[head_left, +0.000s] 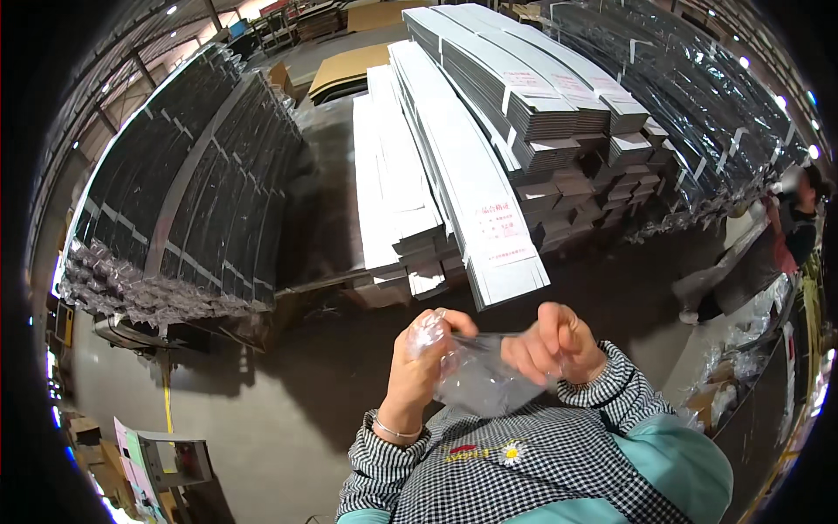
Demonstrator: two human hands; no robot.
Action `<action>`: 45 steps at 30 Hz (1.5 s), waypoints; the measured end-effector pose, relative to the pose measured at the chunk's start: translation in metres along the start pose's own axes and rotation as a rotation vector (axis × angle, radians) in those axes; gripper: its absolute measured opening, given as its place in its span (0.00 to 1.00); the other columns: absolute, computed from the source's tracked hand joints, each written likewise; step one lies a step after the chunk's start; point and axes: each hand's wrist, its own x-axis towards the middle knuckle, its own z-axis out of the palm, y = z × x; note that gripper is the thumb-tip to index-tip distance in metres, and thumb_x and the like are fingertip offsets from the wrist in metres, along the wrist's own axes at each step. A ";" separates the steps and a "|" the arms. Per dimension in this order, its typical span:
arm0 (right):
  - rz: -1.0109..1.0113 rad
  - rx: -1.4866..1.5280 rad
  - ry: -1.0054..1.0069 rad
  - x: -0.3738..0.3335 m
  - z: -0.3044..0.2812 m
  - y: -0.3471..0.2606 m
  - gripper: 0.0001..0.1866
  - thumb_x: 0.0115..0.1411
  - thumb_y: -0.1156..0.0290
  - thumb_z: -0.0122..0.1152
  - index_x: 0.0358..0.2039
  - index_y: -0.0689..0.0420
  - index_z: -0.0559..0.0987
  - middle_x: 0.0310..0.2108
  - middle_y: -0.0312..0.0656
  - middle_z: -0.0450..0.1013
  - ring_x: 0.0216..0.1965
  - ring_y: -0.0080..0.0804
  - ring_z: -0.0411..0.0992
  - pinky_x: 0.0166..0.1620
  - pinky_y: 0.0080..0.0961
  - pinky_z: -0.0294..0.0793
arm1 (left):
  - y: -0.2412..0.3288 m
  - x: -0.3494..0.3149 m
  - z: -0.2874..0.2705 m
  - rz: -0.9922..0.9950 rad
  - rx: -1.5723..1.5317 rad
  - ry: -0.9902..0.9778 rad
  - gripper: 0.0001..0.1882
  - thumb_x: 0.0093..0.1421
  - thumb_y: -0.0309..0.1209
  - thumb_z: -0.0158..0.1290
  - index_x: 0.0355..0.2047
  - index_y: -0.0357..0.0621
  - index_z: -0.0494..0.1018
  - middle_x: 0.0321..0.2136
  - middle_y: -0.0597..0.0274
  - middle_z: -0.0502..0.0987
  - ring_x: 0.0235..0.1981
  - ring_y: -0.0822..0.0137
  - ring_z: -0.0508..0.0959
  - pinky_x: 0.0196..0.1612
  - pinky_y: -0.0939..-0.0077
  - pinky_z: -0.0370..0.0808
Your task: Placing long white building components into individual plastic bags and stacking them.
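Note:
A clear plastic bag (491,382) stretches between my two hands in front of my checked apron. My left hand (419,360) is closed on the bag's left side, with some of the film bunched over its fingers. At the other side my right hand (552,346) pinches the bag's upper edge, fingers curled. Just beyond my hands, the near end of a long bundle of flat strips (497,236) with a white printed top sticks out from the stack. The lower part of the bag hangs loose above the apron.
More white-topped bundles (532,79) are piled to the right, and shorter ones (390,175) lie left of the long bundle. Tall stacks of dark strips in clear film stand at left (175,192) and far right (690,96). A person (777,244) is at the right edge.

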 end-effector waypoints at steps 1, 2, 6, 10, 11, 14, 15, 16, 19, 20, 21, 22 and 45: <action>0.047 -0.017 0.028 -0.006 0.000 -0.005 0.21 0.65 0.54 0.61 0.19 0.51 0.72 0.15 0.33 0.70 0.24 0.29 0.71 0.42 0.27 0.65 | 0.002 0.000 0.000 -0.050 -0.320 -0.132 0.14 0.64 0.37 0.58 0.31 0.42 0.68 0.21 0.62 0.74 0.19 0.80 0.67 0.19 0.86 0.61; 0.044 -0.013 0.028 -0.010 -0.010 -0.013 0.21 0.65 0.54 0.61 0.19 0.51 0.72 0.15 0.33 0.70 0.24 0.29 0.71 0.42 0.27 0.65 | 0.003 -0.001 -0.002 -0.100 -0.637 -0.261 0.16 0.64 0.41 0.59 0.30 0.44 0.66 0.20 0.59 0.74 0.18 0.79 0.66 0.17 0.85 0.59; -0.110 -0.744 -0.125 -0.030 -0.054 -0.041 0.10 0.57 0.65 0.68 0.23 0.54 0.78 0.20 0.34 0.75 0.30 0.28 0.76 0.46 0.30 0.64 | 0.008 -0.001 -0.029 -0.204 -0.110 -0.348 0.16 0.59 0.35 0.61 0.42 0.37 0.75 0.25 0.56 0.77 0.23 0.70 0.77 0.24 0.79 0.70; -0.175 -1.519 -0.094 -0.041 -0.116 -0.013 0.04 0.49 0.74 0.64 0.23 0.57 0.77 0.27 0.37 0.75 0.32 0.35 0.75 0.44 0.32 0.68 | -0.017 0.057 -0.032 0.233 1.120 -0.555 0.18 0.46 0.20 0.59 0.40 0.43 0.81 0.35 0.59 0.81 0.36 0.54 0.83 0.37 0.69 0.80; -0.268 -1.713 -0.088 -0.038 -0.128 -0.008 0.04 0.47 0.74 0.63 0.23 0.57 0.75 0.26 0.39 0.74 0.31 0.37 0.74 0.41 0.33 0.70 | -0.018 0.061 -0.028 0.283 1.202 -0.552 0.18 0.43 0.20 0.58 0.38 0.43 0.81 0.35 0.62 0.81 0.35 0.53 0.82 0.37 0.70 0.80; -0.576 -1.831 0.000 -0.034 -0.157 -0.012 0.05 0.50 0.73 0.56 0.25 0.59 0.72 0.27 0.45 0.68 0.27 0.43 0.69 0.29 0.36 0.70 | -0.012 0.077 -0.018 0.395 0.917 -0.536 0.14 0.45 0.19 0.58 0.35 0.43 0.80 0.33 0.62 0.80 0.30 0.54 0.81 0.36 0.69 0.80; -0.624 -1.659 0.071 -0.026 -0.146 -0.015 0.04 0.52 0.73 0.54 0.26 0.59 0.71 0.27 0.45 0.67 0.26 0.42 0.68 0.29 0.34 0.69 | -0.013 0.078 -0.015 0.475 0.727 -0.504 0.12 0.42 0.17 0.56 0.30 0.38 0.78 0.29 0.58 0.79 0.28 0.60 0.80 0.31 0.70 0.77; -0.664 -1.483 0.138 -0.015 -0.133 -0.018 0.04 0.54 0.73 0.52 0.27 0.60 0.70 0.26 0.45 0.67 0.26 0.40 0.67 0.28 0.32 0.68 | -0.012 0.088 -0.015 0.482 0.732 -0.501 0.12 0.42 0.17 0.56 0.30 0.38 0.78 0.29 0.58 0.79 0.28 0.60 0.80 0.31 0.70 0.77; -0.691 -1.192 0.351 0.013 -0.105 -0.030 0.03 0.58 0.77 0.48 0.27 0.59 0.68 0.27 0.40 0.64 0.25 0.25 0.61 0.29 0.22 0.62 | -0.016 0.098 -0.003 0.127 0.076 -0.451 0.07 0.52 0.30 0.57 0.29 0.38 0.76 0.24 0.63 0.77 0.24 0.75 0.74 0.26 0.84 0.66; -0.606 -1.057 0.389 0.019 -0.105 -0.030 0.03 0.60 0.77 0.48 0.28 0.59 0.68 0.27 0.37 0.64 0.25 0.21 0.59 0.30 0.20 0.60 | -0.019 0.099 0.001 0.127 0.082 -0.442 0.07 0.52 0.30 0.57 0.29 0.38 0.76 0.24 0.63 0.77 0.24 0.75 0.74 0.26 0.84 0.66; -0.479 -0.907 0.475 0.021 -0.112 -0.026 0.04 0.63 0.76 0.48 0.29 0.59 0.69 0.27 0.34 0.63 0.26 0.18 0.58 0.30 0.18 0.58 | -0.020 0.100 0.006 -0.033 -0.042 -0.294 0.06 0.55 0.30 0.57 0.30 0.40 0.76 0.23 0.65 0.76 0.22 0.77 0.72 0.24 0.85 0.64; -0.350 -0.756 0.555 0.022 -0.121 -0.021 0.06 0.66 0.75 0.48 0.30 0.59 0.69 0.27 0.31 0.62 0.27 0.14 0.56 0.30 0.16 0.56 | -0.022 0.101 0.006 -0.190 -0.166 -0.143 0.05 0.58 0.30 0.56 0.32 0.42 0.75 0.22 0.68 0.74 0.21 0.79 0.69 0.23 0.86 0.61; -0.132 -0.737 0.677 0.017 -0.140 -0.012 0.18 0.74 0.64 0.45 0.28 0.61 0.70 0.25 0.28 0.68 0.26 0.15 0.59 0.26 0.22 0.58 | -0.054 0.082 0.028 -0.337 -0.349 0.180 0.13 0.69 0.40 0.52 0.28 0.52 0.65 0.19 0.78 0.62 0.20 0.81 0.63 0.20 0.83 0.57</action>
